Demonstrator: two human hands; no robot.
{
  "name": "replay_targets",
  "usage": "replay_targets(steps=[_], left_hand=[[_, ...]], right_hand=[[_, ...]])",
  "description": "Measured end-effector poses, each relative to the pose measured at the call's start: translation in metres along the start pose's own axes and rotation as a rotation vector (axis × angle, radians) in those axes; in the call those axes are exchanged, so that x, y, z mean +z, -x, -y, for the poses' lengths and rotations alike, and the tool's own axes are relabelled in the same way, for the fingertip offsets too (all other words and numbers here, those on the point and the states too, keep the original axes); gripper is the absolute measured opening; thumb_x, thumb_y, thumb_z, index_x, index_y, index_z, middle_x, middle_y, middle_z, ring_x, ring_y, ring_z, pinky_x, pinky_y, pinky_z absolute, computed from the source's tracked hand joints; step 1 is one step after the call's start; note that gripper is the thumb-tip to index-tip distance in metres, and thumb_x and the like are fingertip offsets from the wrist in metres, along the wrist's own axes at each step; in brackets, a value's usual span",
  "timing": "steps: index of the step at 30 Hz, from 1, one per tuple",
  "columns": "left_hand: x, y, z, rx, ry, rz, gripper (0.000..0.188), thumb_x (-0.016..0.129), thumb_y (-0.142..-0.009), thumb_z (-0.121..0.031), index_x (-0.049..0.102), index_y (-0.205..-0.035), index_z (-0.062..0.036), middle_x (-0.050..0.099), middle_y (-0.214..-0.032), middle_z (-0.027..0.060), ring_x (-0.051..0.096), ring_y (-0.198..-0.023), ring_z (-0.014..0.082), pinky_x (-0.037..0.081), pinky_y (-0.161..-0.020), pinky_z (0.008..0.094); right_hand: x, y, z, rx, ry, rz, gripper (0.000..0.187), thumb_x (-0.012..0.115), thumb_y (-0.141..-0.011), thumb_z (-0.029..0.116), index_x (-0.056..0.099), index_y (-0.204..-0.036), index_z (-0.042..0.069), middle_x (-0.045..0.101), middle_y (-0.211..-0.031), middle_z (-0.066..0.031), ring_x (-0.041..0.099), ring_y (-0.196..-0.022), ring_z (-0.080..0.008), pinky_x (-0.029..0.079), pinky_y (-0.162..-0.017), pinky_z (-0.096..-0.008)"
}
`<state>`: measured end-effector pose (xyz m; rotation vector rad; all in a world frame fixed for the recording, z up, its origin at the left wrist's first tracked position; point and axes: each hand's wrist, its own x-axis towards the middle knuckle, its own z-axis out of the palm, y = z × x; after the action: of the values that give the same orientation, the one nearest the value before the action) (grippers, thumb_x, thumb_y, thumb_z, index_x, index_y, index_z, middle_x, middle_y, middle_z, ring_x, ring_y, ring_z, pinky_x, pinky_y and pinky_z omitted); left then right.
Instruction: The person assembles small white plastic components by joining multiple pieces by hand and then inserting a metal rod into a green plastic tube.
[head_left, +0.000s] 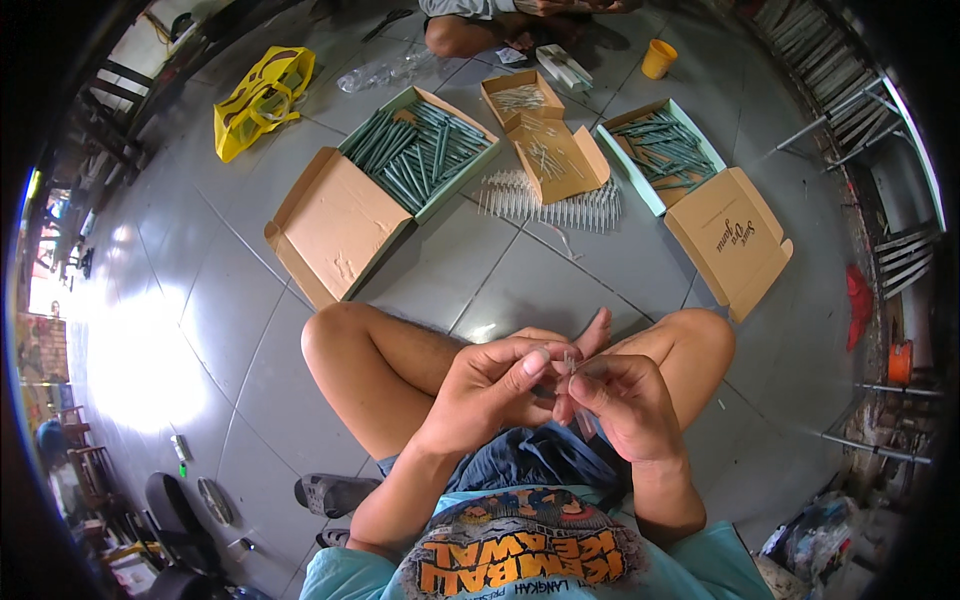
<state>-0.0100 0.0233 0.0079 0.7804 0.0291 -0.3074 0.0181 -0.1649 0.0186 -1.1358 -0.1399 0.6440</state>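
Note:
Above my lap, my left hand (497, 388) and my right hand (628, 405) meet with their fingers closed. Pinched between both sets of fingertips is a small clear plastic piece (569, 362), too small to make out in full. A narrow clear strip (584, 422) hangs below the fingers of my right hand. On the floor ahead, a large open box (340, 225) holds many dark green pen-like sticks (425, 150). A second box (730, 230) at the right holds similar green sticks (660, 150). Small cardboard boxes (575, 180) with thin pale pieces lie between them.
Thin clear pieces (560, 207) stand in rows before the small boxes. Across sits another person (465, 35), near a white carton (565, 68) and a yellow cup (659, 59). A yellow bag (262, 100) lies far left, slippers (335, 494) near left, metal racks along the right.

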Motion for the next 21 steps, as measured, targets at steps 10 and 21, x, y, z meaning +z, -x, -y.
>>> replay_targets(steps=[10,21], left_hand=[[-0.004,-0.009,0.015,-0.011,0.222,0.191,0.024,0.055,-0.102,-0.022,0.063,-0.104,0.0007,0.058,-0.123,0.0159,0.065,-0.073,0.0111,0.056,-0.059,0.0232],[0.016,0.003,0.002,0.071,-0.226,-0.192,0.018,0.057,-0.101,-0.017,0.057,-0.105,0.0007,0.063,-0.089,0.0035,0.059,-0.081,0.0084,0.049,-0.072,0.0231]], right_hand=[[0.004,-0.002,-0.008,0.181,-0.256,0.153,0.024,0.063,-0.097,0.018,0.066,-0.103,-0.005,0.067,-0.085,-0.0129,0.067,-0.079,-0.0230,0.055,-0.073,-0.0344],[-0.001,0.002,0.029,-0.134,0.331,-0.250,0.012,0.068,-0.092,0.006,0.067,-0.095,-0.005,0.071,-0.087,-0.0062,0.065,-0.083,-0.0091,0.049,-0.081,-0.0240]])
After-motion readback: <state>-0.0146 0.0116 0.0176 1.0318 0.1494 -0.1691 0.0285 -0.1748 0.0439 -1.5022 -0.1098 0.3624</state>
